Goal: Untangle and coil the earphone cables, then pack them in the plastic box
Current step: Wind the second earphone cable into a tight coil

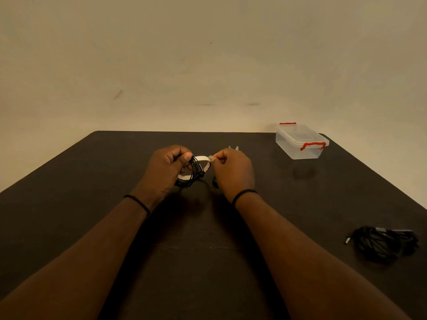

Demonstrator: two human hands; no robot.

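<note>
My left hand (165, 170) grips a black coiled earphone cable (193, 174) above the middle of the dark table (80, 181). A white strip (203, 159) loops around that coil. My right hand (233, 173) pinches the strip's end between thumb and fingers, close beside the left hand. A second bundle of black cable (383, 244) with a metal plug lies loose on the table at the right. The clear plastic box (300, 143), its lid on and red clasps at both ends, stands at the far right corner.
A few small pale strips (234, 147) lie on the table just behind my right hand. The table's far edge meets a plain beige wall (208, 65). Thin black bands circle both wrists.
</note>
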